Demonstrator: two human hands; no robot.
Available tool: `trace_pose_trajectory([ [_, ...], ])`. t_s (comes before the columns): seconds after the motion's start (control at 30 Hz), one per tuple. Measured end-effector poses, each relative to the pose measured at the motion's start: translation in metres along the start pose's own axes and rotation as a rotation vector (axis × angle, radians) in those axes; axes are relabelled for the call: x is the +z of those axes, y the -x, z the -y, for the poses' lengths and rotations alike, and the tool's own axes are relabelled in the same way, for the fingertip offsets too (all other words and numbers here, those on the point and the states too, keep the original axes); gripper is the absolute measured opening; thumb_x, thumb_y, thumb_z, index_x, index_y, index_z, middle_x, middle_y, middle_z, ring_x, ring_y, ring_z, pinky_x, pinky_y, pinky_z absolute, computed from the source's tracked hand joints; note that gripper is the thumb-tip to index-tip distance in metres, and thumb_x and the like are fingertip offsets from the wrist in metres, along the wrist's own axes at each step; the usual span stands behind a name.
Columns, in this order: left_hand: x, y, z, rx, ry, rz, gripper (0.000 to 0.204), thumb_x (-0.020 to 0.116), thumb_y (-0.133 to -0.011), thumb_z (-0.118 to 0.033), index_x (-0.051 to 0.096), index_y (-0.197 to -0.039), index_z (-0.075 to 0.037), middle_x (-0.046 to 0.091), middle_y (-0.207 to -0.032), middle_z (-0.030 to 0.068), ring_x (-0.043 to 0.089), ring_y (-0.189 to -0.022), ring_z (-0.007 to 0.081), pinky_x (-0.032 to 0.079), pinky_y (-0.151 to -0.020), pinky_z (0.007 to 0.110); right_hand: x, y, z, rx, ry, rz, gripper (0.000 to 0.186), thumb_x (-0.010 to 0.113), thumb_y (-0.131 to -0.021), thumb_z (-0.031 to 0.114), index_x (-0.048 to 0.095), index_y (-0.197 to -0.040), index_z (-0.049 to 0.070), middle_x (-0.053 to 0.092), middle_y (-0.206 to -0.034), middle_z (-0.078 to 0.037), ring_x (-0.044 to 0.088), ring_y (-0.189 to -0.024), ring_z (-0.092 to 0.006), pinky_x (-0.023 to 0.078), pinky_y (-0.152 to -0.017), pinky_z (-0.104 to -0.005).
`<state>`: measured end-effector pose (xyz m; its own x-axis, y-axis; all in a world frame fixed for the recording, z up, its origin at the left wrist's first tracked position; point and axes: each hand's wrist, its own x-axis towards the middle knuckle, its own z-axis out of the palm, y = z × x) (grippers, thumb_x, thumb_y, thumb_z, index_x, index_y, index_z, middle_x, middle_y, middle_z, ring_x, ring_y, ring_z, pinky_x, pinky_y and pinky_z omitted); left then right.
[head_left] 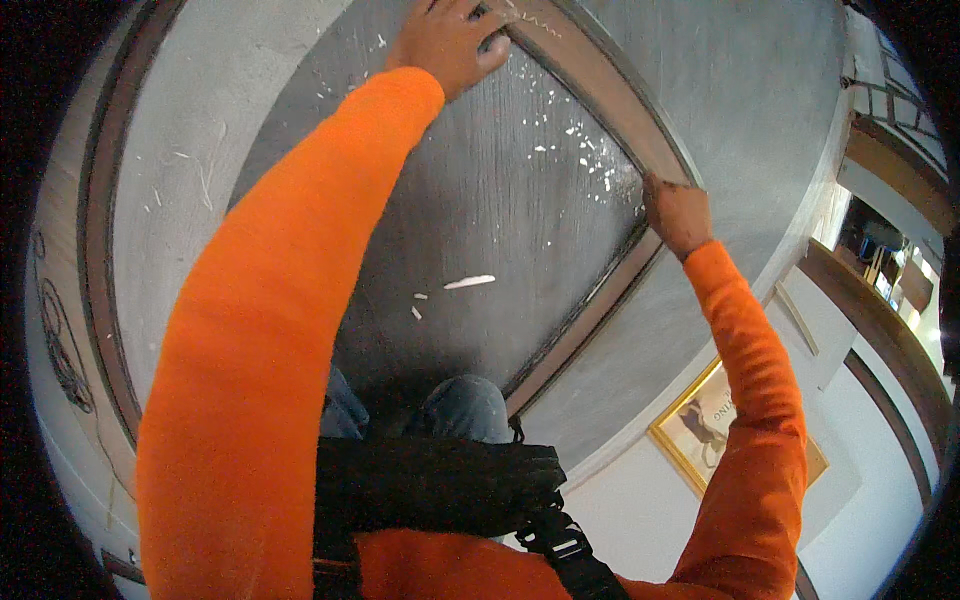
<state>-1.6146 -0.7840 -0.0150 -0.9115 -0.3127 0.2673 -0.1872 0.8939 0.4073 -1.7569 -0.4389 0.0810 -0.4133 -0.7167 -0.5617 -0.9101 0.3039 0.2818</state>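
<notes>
A dark grey, wood-grained panel (450, 210) with a brown wooden border (595, 75) lies before me. My left hand (450, 45) reaches to its far side, partly cut off by the picture's upper edge. Its thumb and fingers curl at the border; what they hold, if anything, I cannot make out. Beside them, a thin curled shaving (540, 24) lies on the border. At the right corner, my right hand (682, 218) is closed round the brown border. White flakes (595, 165) are scattered between my hands, and a longer white sliver (470, 282) lies nearer my knees.
Grey floor (770, 110) stretches along the right. A gold-framed picture (700, 415) stands or hangs beyond my right arm, near a shelf (870, 290) with objects. Far left, a dark cable (62, 350) lies coiled. My jeans knee (460, 408) and a black bag (440, 485) are close to the panel.
</notes>
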Motion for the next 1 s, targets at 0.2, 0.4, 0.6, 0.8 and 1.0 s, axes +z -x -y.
trace_pose_trajectory([
  [0.2,0.005,0.002,0.016,0.041,-0.053,-0.098,0.063,0.064,-0.086,-0.038,0.048,-0.142,-0.016,0.045,-0.147,0.0116,0.035,-0.141,0.0322,0.021,-0.119,0.052,-0.015,0.053,0.104,0.291,-0.668,-0.295,0.033,0.049,-0.099,0.031,0.065,-0.115,0.006,0.069,-0.098,-0.022,0.068,-0.082,-0.0407,0.054,-0.073,-0.0471],
  [0.4,0.005,0.051,-0.061,-0.035,0.091,-0.025,0.064,0.063,-0.085,-0.026,0.044,-0.143,-0.009,0.033,-0.156,0.0161,0.028,-0.145,0.034,0.019,-0.118,0.057,0.011,0.125,0.229,0.805,-1.404,-0.502,0.03,0.05,-0.104,0.032,0.06,-0.097,0.004,0.06,-0.081,-0.003,0.054,-0.071,-0.0132,0.045,-0.068,-0.028],
  [0.6,0.046,0.133,-0.198,0.425,0.51,0.494,0.066,0.058,-0.092,-0.033,0.035,-0.15,-0.009,0.033,-0.156,0.0153,0.03,-0.143,0.0366,0.017,-0.12,0.053,0.024,0.169,0.269,0.977,-1.771,-0.529,0.033,0.046,-0.104,0.031,0.057,-0.088,0.004,0.06,-0.079,-0.005,0.056,-0.074,-0.0148,0.046,-0.071,-0.0297],
  [0.8,0.102,0.072,-0.258,0.511,0.243,0.389,0.072,0.049,-0.096,-0.045,0.026,-0.155,-0.011,0.026,-0.161,0.0106,0.018,-0.15,0.0295,0.007,-0.123,0.047,0.027,0.212,0.315,0.987,-1.893,-0.524,0.03,0.051,-0.103,0.028,0.054,-0.084,0.006,0.058,-0.074,-0.004,0.052,-0.065,-0.0102,0.044,-0.061,-0.0264],
  [1.0,0.081,0.065,-0.208,0.26,0.151,0.327,0.071,0.053,-0.093,-0.046,0.032,-0.153,-0.015,0.028,-0.16,0.0058,0.019,-0.15,0.0276,0.008,-0.122,0.051,0.011,0.195,0.309,1.119,-2.072,-0.426,0.033,0.049,-0.103,0.031,0.056,-0.083,0.005,0.057,-0.071,-0.004,0.054,-0.064,-0.0144,0.045,-0.06,-0.0299],
])
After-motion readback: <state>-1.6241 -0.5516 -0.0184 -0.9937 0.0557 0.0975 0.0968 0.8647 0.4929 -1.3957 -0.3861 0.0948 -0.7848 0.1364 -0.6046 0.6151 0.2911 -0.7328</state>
